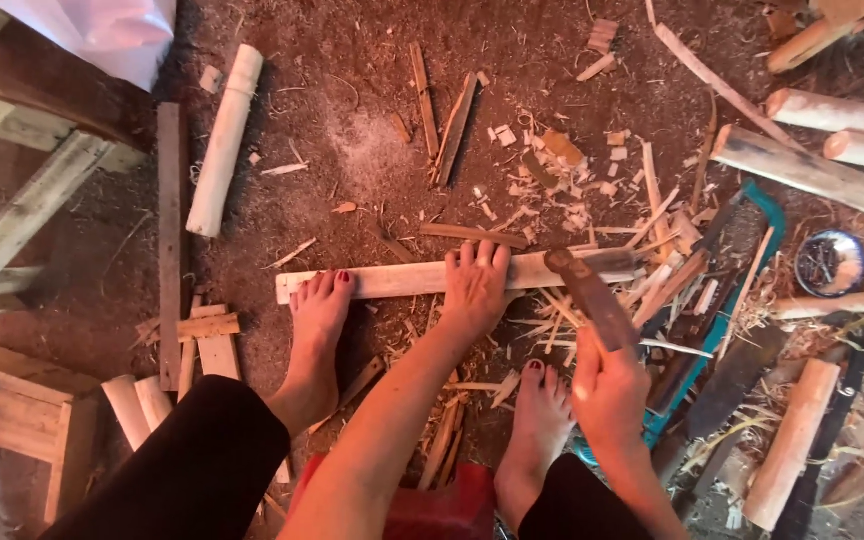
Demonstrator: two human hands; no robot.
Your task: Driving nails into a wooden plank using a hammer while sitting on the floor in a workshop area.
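Observation:
A long flat wooden slat lies crosswise on the dirt floor. My left hand presses flat on its middle, fingers spread. My left foot pins the slat's left end with its toes; my right foot rests on the ground below the slat. My right hand grips the handle of a dark, rusty chopping blade, whose tip meets the slat's right part. Pale shavings lie about the blade.
A round peeled pole lies at upper left, a dark plank beside it. Thick poles are stacked at upper right. A small round tin, a teal-framed saw and wooden frames surround me.

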